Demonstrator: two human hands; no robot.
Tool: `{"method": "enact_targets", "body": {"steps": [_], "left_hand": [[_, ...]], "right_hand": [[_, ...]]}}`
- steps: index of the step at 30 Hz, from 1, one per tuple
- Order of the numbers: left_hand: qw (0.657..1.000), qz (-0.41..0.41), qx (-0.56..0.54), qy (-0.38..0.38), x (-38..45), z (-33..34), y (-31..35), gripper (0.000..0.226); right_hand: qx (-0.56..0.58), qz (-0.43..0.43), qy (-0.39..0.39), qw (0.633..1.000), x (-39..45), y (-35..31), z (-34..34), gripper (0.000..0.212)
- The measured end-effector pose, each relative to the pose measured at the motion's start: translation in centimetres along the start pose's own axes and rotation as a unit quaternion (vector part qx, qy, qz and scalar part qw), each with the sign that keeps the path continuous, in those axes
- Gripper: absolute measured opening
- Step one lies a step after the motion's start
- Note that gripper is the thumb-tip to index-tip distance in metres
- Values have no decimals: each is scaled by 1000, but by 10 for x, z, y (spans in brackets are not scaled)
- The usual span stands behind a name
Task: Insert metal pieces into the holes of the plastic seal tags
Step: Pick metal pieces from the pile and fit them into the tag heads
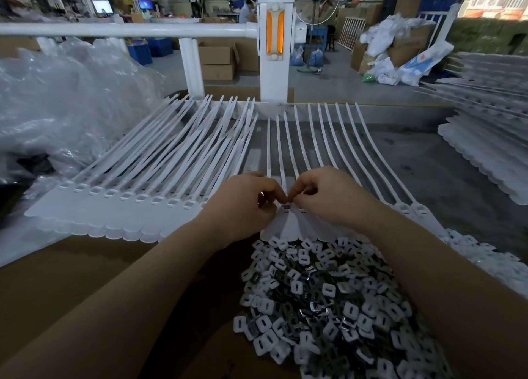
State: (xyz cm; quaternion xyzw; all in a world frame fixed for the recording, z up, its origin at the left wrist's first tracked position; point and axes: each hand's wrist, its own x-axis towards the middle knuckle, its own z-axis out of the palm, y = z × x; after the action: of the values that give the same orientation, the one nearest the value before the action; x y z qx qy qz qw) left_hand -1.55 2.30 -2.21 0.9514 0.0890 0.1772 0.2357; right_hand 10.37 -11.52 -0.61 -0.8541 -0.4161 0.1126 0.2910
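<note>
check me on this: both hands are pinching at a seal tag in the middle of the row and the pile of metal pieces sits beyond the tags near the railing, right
Not quite. The head view shows the pile of metal pieces on the near side of the tags, between the forearms, not by the railing. The rest holds: the left hand and right hand pinch at a seal tag mid-row.

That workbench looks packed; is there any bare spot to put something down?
Bare brown cardboard lies left of the left hand, below the seal tags. Grey tabletop shows right of the strips. The pile of metal pieces crowds the near right.
</note>
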Motion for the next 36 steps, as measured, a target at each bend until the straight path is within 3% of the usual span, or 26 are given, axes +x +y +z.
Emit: {"method": "enact_targets", "body": {"steps": [7, 13, 23, 29, 36], "left_hand": [[995, 31, 82, -40, 0, -3, 4, 23], [999, -33, -26, -15, 3, -5, -3, 14], [994, -69, -81, -17, 4, -7, -6, 17], [993, -76, -93, -10, 4, -5, -7, 15], [976, -90, -197, 0, 4, -6, -4, 8]], "right_hand": [[52, -9, -48, 997, 0, 1, -7, 11], [78, -89, -215, 969, -9, -4, -21, 12], [-2, -157, -253, 955, -10, -14, -11, 12], [53, -122, -235, 963, -9, -9, -15, 8], [132, -51, -69, 988, -1, 1, -15, 9]]}}
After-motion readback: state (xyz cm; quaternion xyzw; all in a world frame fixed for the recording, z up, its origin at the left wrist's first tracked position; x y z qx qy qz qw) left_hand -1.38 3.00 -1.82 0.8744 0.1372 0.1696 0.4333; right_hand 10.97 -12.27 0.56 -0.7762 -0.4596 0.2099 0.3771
